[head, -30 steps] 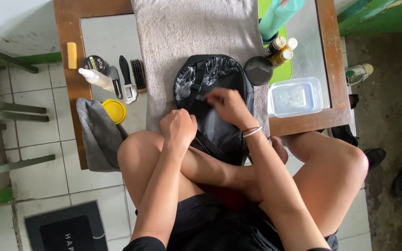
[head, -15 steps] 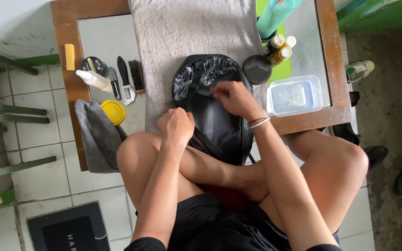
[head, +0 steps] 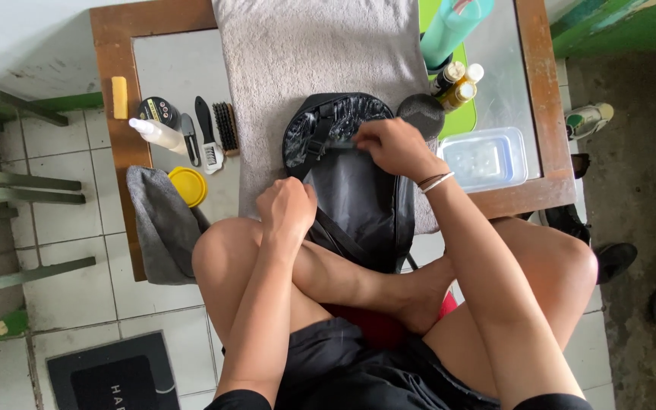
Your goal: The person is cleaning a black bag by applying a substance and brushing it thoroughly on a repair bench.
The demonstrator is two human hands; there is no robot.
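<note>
Head cam: I see a black fabric backpack [head: 358,190] w/ mesh-padded top, lying on a grey towel [head: 305,53] over the wooden-framed low table [head: 544,114], lower end on the lap. Right hand [head: 392,146] pinches the bag's top edge, wrist bent, bangles on. Left hand [head: 286,209] is clenched into a fist at the bag's left side; can't tell if it grips anything.

The black backpack [head: 354,182] is matt woven cloth, glossy at its top panel, perhaps mesh or plastic. It lies on a rough grey towel [head: 320,53]. The table [head: 544,99] has a worn wooden frame around a smooth, dull grey top.
</note>
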